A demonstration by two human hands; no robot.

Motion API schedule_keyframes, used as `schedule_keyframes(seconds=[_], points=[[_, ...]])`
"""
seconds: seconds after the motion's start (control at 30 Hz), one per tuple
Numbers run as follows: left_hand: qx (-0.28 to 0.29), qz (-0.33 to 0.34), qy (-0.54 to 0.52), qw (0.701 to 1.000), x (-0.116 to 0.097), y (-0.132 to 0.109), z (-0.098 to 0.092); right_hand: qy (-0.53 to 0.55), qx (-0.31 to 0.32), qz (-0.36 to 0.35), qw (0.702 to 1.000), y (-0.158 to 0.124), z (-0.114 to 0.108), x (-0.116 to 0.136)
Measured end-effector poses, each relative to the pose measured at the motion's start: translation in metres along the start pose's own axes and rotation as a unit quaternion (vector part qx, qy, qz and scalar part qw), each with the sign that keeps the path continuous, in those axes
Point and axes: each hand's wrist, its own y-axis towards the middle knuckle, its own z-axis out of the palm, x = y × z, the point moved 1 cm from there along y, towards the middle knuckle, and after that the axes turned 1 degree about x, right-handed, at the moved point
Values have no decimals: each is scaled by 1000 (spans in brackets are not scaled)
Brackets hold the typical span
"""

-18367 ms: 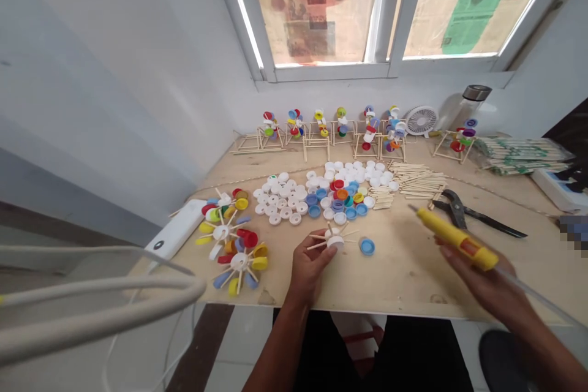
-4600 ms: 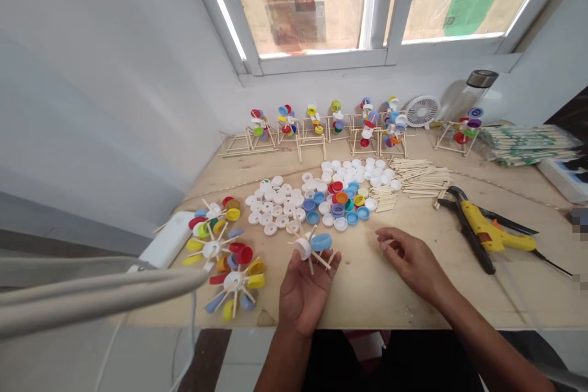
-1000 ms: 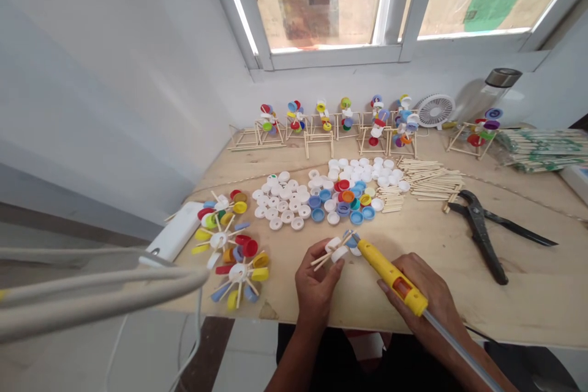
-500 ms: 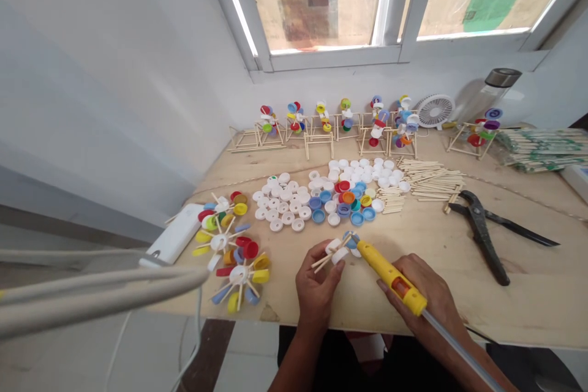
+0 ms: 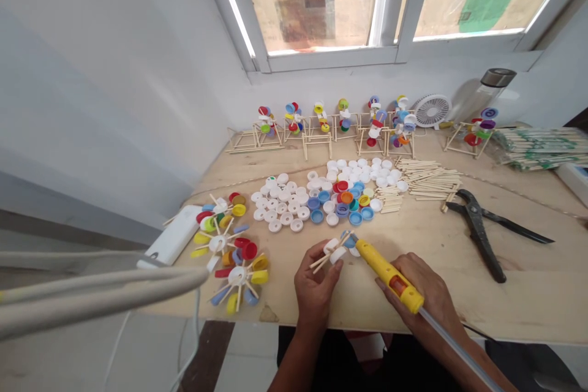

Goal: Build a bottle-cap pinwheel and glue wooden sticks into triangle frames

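Between the fingers of my left hand (image 5: 316, 285) is a small piece of white bottle caps and wooden sticks (image 5: 338, 255), tilted up to the right. My right hand (image 5: 425, 288) is wrapped round a yellow hot glue gun (image 5: 389, 275) with a clear glue stick (image 5: 452, 343) out of its back. The nozzle points at the far stick ends, beside a blue cap (image 5: 350, 240); whether they touch I cannot make out. Part of a white cap (image 5: 354, 252) shows under the nozzle. Beyond my hands lie loose white caps (image 5: 280, 202) and coloured caps (image 5: 342, 209).
Finished cap wheels (image 5: 237, 275) lie at the left by a white power strip (image 5: 172, 236). Black pliers (image 5: 480, 236) and piled wooden sticks (image 5: 429, 179) are at the right. Stick frames with cap wheels (image 5: 320, 119), a small fan (image 5: 432, 111) and a bottle (image 5: 489, 93) line the wall.
The view has shifted slightly. Both hands keep nearly the same pose, with the glue gun's nozzle still at the stick ends.
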Motion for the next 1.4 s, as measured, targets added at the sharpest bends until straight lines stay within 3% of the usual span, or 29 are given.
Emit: schedule_keyframes(seconds=[0.57, 0.8, 1.0, 1.13, 1.3, 1.4], points=[[-19, -7, -13, 1000, -2, -1, 2, 1, 11, 28, 1000, -4, 1, -3], [14, 12, 3, 1000, 7, 2, -5, 9, 10, 20, 1000, -6, 1, -1], [10, -3, -13, 1000, 5, 2, -3, 42, 2, 14, 999, -3, -7, 2], [-9, -12, -21, 1000, 0, 0, 0, -3, -39, -20, 999, -3, -28, -27], [-17, -15, -42, 999, 0, 1, 1, -137, -47, -93, 985, -21, -65, -96], [-15, -15, -46, 999, 1, 2, 0, -192, -25, -44, 980, -34, -88, -135]])
